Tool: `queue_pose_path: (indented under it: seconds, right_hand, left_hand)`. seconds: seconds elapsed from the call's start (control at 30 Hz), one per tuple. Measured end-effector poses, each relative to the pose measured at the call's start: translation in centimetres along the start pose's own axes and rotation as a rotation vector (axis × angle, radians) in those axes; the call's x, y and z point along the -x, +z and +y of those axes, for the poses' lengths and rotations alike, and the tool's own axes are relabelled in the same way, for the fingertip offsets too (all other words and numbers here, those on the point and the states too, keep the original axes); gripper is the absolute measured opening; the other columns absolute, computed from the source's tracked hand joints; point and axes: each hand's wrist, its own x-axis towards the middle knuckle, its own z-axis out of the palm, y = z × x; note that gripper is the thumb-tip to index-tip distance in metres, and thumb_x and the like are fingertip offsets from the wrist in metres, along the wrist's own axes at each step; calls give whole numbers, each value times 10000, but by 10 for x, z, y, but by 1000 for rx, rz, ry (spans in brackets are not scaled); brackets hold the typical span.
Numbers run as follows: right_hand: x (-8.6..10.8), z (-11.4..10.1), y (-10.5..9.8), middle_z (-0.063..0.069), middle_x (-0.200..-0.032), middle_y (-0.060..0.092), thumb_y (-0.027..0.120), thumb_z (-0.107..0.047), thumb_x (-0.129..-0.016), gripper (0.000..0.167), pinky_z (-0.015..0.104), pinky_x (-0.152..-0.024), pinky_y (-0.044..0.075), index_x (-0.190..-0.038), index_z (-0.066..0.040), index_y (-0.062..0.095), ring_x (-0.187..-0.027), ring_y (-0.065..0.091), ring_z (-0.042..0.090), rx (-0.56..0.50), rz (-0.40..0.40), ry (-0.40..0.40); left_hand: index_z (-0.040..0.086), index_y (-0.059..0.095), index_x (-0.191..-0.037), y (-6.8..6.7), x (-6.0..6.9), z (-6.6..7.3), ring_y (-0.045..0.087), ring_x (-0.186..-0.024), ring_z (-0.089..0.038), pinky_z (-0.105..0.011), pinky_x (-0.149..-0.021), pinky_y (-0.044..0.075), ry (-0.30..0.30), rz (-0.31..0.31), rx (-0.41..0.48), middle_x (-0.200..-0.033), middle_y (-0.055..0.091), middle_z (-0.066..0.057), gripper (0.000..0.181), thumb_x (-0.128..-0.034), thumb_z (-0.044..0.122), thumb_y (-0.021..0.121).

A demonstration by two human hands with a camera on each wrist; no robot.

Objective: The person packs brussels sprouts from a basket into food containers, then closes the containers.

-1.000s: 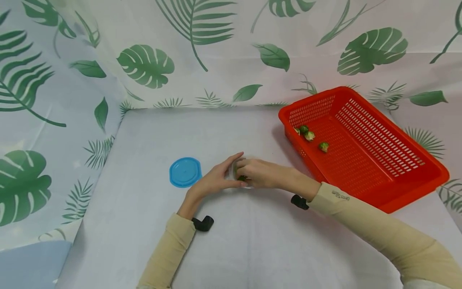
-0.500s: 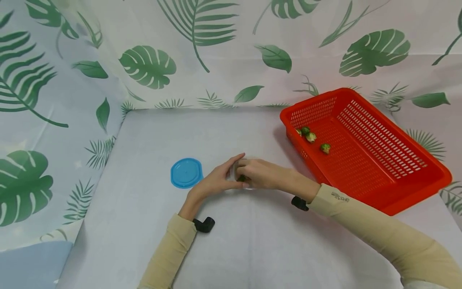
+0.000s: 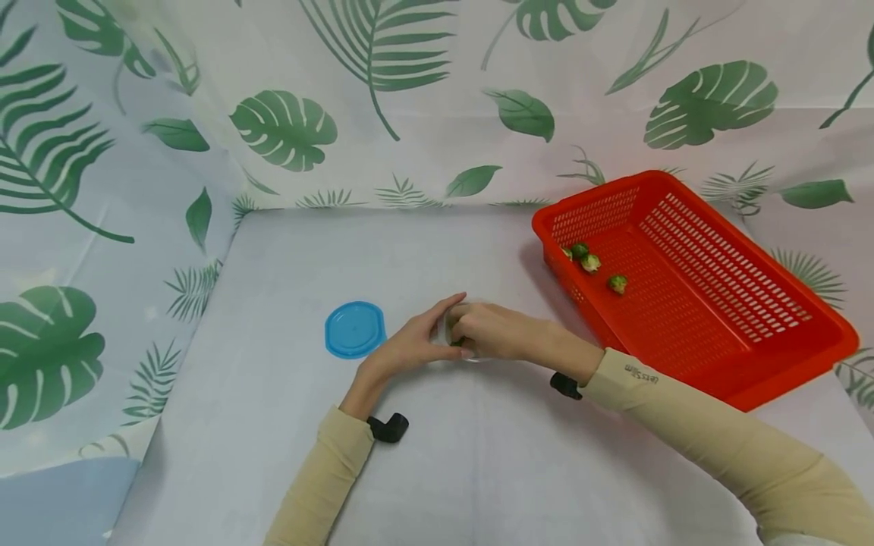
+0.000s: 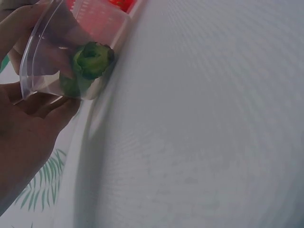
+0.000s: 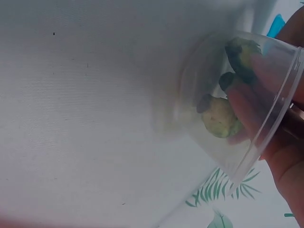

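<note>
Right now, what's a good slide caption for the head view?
Left hand holding a clear container, right hand dipped inside, between a blue lid and a red basket holding Brussels sprouts.

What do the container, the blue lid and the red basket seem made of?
Container: likely clear, smooth plastic; sprouts show through its wall. Blue lid: probably smooth plastic; even colour, moulded-looking ring. Red basket: apparently plastic, smooth-rimmed, with slotted walls.
</note>
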Motion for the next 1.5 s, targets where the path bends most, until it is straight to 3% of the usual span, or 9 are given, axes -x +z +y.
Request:
queue_pose_path:
  seconds: [0.5,0.7,1.0,1.23,1.5]
  right_hand:
    - [5,0,-1,83,-965,683,802,-9,-871,122,256,-778,575,-983,-22,756,-851,621,168,-40,20,-3]
    - [10,-3,-11,54,-992,694,816,-100,-885,150,284,-800,588,-1019,-58,763,-882,625,162,-22,1,64]
    - [23,-6,-24,103,-1160,696,792,-44,-879,174,403,-886,612,-1049,-70,770,-1055,689,264,-10,109,47]
    - [35,-6,-25,99,-1187,692,805,-94,-891,249,357,-885,612,-1136,-72,765,-1072,696,238,20,185,26]
    - [50,-6,-26,83,-1186,697,829,-85,-862,290,362,-901,607,-1143,-96,756,-1102,683,238,2,170,52]
  left_hand:
    - [298,231,-1654,1,1,3,222,-1574,-176,-542,-1252,250,-7,2,-1,-1688,277,80,956,-897,410,804]
    - [365,236,-1640,1,1,3,209,-1577,-165,-521,-1258,249,-19,3,9,-1690,267,86,938,-895,411,805]
    - [418,222,-1628,2,1,3,201,-1579,-164,-545,-1252,246,-35,8,-16,-1688,255,120,926,-896,467,787]
    - [416,217,-1631,2,1,4,189,-1584,-184,-568,-1249,239,-32,4,-13,-1694,248,108,924,-902,453,784]
    - [309,218,-1654,2,3,1,221,-1577,-215,-575,-1234,270,-25,4,-8,-1661,348,75,933,-916,395,782]
